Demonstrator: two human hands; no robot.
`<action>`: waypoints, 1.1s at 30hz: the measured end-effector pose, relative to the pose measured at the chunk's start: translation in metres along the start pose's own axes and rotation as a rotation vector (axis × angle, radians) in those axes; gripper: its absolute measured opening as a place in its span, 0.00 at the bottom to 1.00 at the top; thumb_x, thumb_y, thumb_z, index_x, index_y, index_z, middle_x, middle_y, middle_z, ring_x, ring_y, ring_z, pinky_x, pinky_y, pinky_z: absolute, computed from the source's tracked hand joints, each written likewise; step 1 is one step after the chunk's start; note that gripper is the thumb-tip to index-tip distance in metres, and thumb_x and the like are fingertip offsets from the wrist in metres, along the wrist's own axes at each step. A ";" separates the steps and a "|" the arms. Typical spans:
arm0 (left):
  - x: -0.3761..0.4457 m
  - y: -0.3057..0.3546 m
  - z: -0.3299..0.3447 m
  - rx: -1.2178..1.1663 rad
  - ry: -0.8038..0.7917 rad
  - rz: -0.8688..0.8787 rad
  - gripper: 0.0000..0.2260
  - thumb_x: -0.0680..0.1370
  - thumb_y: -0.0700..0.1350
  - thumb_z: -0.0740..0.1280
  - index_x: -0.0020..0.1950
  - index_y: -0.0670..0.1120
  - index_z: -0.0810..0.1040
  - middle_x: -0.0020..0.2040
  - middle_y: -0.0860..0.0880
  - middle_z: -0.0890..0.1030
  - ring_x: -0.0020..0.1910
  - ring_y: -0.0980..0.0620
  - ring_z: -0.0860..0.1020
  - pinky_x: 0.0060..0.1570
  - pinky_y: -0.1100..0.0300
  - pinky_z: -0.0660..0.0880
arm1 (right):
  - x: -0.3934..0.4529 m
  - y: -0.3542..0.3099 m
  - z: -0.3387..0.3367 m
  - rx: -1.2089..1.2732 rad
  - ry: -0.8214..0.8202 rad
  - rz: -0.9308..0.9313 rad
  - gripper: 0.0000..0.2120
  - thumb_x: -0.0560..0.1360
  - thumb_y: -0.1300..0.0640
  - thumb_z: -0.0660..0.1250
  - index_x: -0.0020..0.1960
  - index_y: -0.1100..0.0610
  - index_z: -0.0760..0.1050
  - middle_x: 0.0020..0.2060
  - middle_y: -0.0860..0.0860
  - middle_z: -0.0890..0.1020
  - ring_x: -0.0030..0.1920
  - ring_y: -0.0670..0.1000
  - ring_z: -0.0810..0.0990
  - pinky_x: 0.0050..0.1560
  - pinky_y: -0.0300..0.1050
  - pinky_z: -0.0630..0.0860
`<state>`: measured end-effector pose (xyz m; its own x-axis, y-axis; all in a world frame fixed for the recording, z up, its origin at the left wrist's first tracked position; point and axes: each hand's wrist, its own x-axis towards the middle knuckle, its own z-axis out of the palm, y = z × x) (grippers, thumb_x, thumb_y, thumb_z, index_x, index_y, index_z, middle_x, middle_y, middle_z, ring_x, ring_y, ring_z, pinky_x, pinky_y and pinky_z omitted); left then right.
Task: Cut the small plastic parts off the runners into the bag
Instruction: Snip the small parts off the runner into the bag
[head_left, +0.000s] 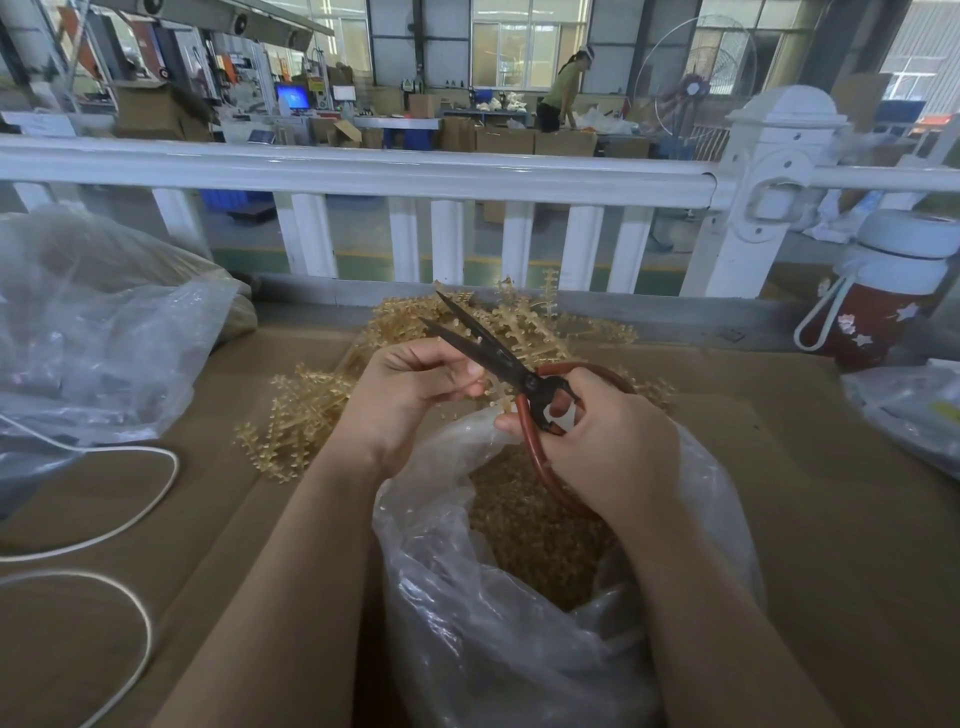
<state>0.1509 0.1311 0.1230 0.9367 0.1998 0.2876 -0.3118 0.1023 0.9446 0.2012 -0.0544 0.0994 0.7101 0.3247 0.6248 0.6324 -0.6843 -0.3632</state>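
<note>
My right hand (602, 447) grips the red handles of dark scissors (493, 358), whose blades stand apart and point up to the left. My left hand (410, 389) pinches a tan plastic runner (496, 397) just under the blades, above the mouth of a clear plastic bag (519, 639). Inside the bag lies a mass of small tan cut parts (530, 525). A heap of tan runners (311, 410) with parts still on them lies on the cardboard behind and to the left of my hands.
Brown cardboard (831, 519) covers the worktable. A big clear bag (93, 332) sits at the left, white cord (130, 499) loops at the front left, a red bottle (883, 306) stands at the right, and a white railing (363, 171) runs along the back.
</note>
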 end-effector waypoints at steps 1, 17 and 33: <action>0.000 0.000 0.000 -0.005 -0.015 0.003 0.05 0.69 0.39 0.72 0.40 0.47 0.87 0.38 0.48 0.84 0.38 0.52 0.79 0.45 0.61 0.78 | 0.000 0.000 0.000 0.013 0.015 -0.012 0.34 0.67 0.20 0.56 0.41 0.51 0.77 0.32 0.42 0.80 0.31 0.44 0.76 0.31 0.39 0.74; 0.004 -0.005 -0.011 -0.103 -0.016 0.053 0.06 0.73 0.37 0.73 0.49 0.38 0.81 0.43 0.43 0.84 0.42 0.50 0.82 0.47 0.59 0.79 | 0.001 0.001 0.000 0.037 0.017 0.009 0.26 0.65 0.21 0.58 0.39 0.44 0.71 0.29 0.33 0.68 0.29 0.33 0.66 0.30 0.30 0.60; 0.005 -0.009 -0.017 -0.193 -0.060 0.069 0.12 0.72 0.43 0.73 0.49 0.36 0.80 0.42 0.44 0.85 0.39 0.52 0.83 0.45 0.62 0.80 | -0.001 0.006 0.006 0.114 0.032 -0.026 0.30 0.67 0.23 0.61 0.39 0.50 0.77 0.30 0.40 0.77 0.31 0.37 0.74 0.31 0.28 0.65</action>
<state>0.1558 0.1477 0.1130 0.9182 0.1551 0.3646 -0.3946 0.2762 0.8763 0.2059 -0.0547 0.0922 0.6838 0.3195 0.6560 0.6829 -0.5967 -0.4213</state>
